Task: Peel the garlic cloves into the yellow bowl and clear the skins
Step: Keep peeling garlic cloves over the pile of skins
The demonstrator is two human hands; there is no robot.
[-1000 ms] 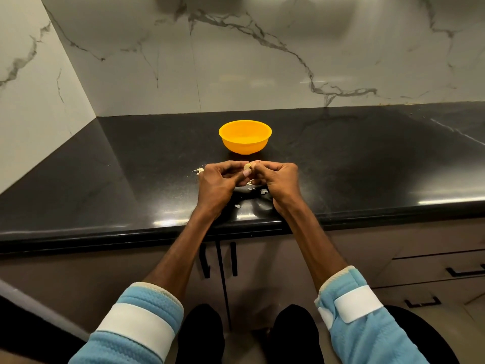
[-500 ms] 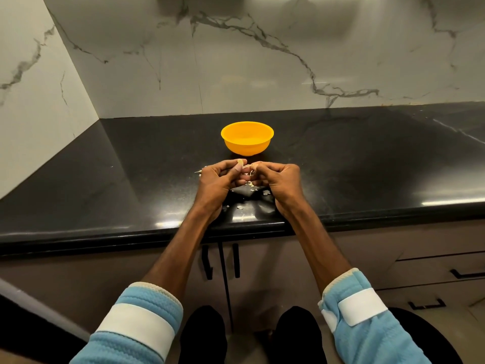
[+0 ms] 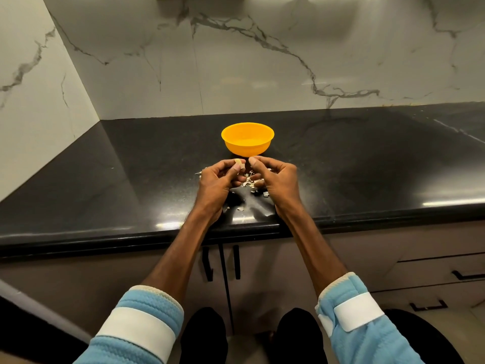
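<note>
Yellow, the bowl (image 3: 246, 148) stands just beyond the pinch in which the left hand (image 3: 216, 183) holds a clove (image 3: 239, 164) between thumb and finger; the right hand (image 3: 279, 179) curls just beside it, thumb to forefinger, and whether skin lies between them I cannot tell. Skins (image 3: 252, 181) lie scattered below and behind the pinch on the counter (image 3: 131, 179). A hard tug on so small, likely slick a clove could flick it out onto the counter, or drop skin into the bowl.
</note>
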